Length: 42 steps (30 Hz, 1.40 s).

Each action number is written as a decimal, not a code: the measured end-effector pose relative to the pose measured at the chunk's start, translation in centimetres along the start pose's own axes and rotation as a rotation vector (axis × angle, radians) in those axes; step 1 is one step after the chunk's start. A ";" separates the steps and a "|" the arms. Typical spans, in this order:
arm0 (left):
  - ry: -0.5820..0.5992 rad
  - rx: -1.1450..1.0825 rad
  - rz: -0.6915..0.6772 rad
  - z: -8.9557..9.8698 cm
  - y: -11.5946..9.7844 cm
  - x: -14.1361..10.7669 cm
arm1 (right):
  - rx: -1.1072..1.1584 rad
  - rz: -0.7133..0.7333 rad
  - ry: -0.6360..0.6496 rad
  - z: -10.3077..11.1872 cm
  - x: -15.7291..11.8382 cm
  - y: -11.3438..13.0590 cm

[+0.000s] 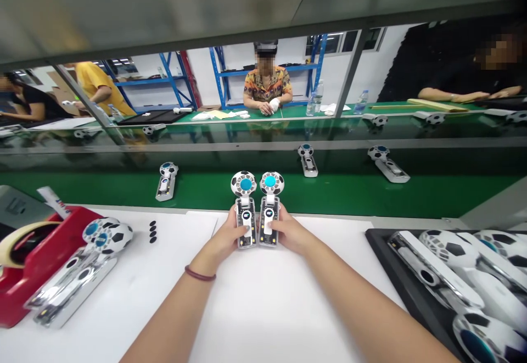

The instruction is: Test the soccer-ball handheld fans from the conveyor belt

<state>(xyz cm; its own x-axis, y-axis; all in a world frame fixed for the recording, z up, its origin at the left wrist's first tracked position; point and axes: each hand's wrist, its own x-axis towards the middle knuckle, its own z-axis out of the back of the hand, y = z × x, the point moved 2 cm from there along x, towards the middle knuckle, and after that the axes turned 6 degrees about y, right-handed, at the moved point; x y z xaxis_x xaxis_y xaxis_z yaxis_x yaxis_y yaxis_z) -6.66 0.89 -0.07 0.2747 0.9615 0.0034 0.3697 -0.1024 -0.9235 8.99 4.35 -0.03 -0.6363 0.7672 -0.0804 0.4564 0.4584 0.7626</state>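
Two handheld devices with round football-patterned heads and clear bodies stand side by side above the white table, close together. My left hand (226, 236) is closed round the left device (246, 214), its thumb on the front. Round the right device (270, 214) the fingers of my right hand (290, 231) are wrapped, the thumb also on the front. Both heads have a blue centre facing me, and a small round dark display shows on each body. The fingers behind the devices are hidden.
A red tape dispenser (49, 258) and stacked devices (78, 275) lie at left, near several black dots (152, 231). At right, a black tray (395, 275) holds several devices. Beyond, spaced devices lie on a green conveyor (206, 187); people sit across it under a metal shelf.
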 end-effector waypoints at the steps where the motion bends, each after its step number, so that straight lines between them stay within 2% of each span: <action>1: 0.004 0.001 0.002 0.1 0.1 0.0 | -0.007 -0.001 -0.003 0.0 0.0 0.0; 28: -0.047 0.010 0.038 -0.1 -0.2 0.0 | -0.030 -0.012 0.005 0.4 0.1 -0.4; 34: -0.083 -0.056 0.011 -0.4 -0.3 -0.2 | 0.012 0.038 -0.068 -0.4 0.2 0.0; 38: -0.082 -0.049 -0.074 -1.9 -2.5 -0.7 | -0.004 0.124 -0.048 -1.7 -0.3 1.8; 42: -0.059 -0.005 -0.264 -4.5 -7.1 -1.5 | -0.055 0.298 0.042 -4.2 -1.5 5.7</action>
<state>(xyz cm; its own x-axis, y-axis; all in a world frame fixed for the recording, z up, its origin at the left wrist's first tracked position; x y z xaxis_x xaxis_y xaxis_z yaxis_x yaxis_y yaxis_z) -5.73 -0.99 8.21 0.1161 0.9682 0.2217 0.4259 0.1531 -0.8917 9.89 3.96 7.14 -0.5053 0.8445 0.1777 0.5932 0.1903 0.7822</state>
